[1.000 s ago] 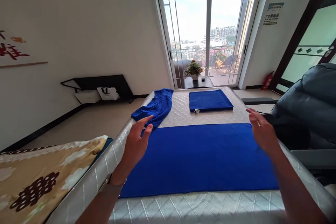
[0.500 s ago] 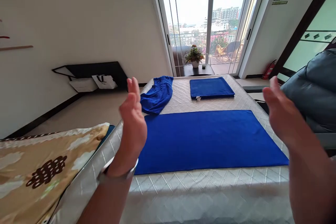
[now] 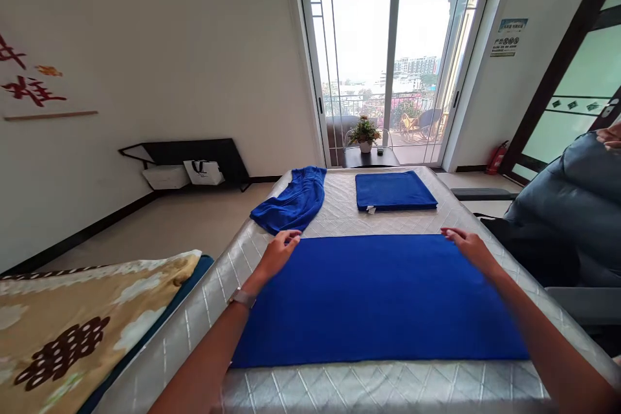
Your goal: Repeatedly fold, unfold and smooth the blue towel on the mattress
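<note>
A flat blue cloth point(image 3: 378, 301) lies spread across the pale quilted mattress point(image 3: 339, 213). At its far left corner is my left hand point(image 3: 279, 252), fingers bent over the edge; whether they pinch the fabric is hard to tell. My right hand point(image 3: 468, 247) is at the far right corner, its fingertips close to the edge, any grip on the cloth unclear. Beyond lies a folded blue cloth point(image 3: 395, 191) with a white tag. A crumpled blue cloth point(image 3: 295, 200) rests at the mattress's far left, just past my left hand.
A patterned blanket point(image 3: 97, 330) lies low at the left. Dark grey padded furniture point(image 3: 577, 187) stands at the right, with part of another person's hand point(image 3: 612, 136) above it. Past the mattress are a small table with a potted plant point(image 3: 365, 134) and glass doors.
Both hands have gone from raised in the air, palms facing each other, forward and down to the flat cloth's far corners. The view has tilted up somewhat.
</note>
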A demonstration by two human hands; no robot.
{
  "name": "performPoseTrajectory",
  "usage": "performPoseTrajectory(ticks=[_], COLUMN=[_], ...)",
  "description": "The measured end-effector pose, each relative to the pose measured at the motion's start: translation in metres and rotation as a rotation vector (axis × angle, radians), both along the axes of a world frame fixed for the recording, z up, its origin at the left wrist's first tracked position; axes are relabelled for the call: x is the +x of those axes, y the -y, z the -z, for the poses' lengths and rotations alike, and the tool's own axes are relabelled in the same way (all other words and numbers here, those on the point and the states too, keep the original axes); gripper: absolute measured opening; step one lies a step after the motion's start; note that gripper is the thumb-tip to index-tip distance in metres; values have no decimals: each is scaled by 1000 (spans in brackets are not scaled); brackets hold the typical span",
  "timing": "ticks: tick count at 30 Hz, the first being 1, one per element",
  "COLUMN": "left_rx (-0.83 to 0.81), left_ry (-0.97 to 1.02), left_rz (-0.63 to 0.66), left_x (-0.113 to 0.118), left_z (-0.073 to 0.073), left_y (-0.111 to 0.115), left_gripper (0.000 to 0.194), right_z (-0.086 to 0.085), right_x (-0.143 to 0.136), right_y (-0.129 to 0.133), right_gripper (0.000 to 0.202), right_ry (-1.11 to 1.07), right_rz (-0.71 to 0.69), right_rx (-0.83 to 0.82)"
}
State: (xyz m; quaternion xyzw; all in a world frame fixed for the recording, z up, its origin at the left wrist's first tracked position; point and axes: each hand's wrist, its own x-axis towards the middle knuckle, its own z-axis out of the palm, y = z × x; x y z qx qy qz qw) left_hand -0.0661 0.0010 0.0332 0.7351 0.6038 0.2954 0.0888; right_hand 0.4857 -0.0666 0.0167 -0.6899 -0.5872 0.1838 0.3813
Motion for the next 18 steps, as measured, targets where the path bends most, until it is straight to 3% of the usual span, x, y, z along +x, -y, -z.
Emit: performPoseTrajectory(ticks=[2,4,7,12,18], left_rx=[-21,4,38,49,-79], left_ry=[-25,-77,-177,-335,-410], left_rz=[63,9,-79,-103,-121], left_x=[-16,-31,-46,-45,-43], left_z=[17,35,53,59,57], left_y=[18,26,24,22,26], left_gripper=[45,47,50,54,60], right_z=[31,58,82,90,92], right_x=[4,7,8,11,18], right_y=[14,19,17,12,13], right_gripper=[56,60,68,73,72], right_ry=[132,302,518,661,733], right_rz=[4,15,23,80,71], right_rx=[-80,-39,-14,-173,-276])
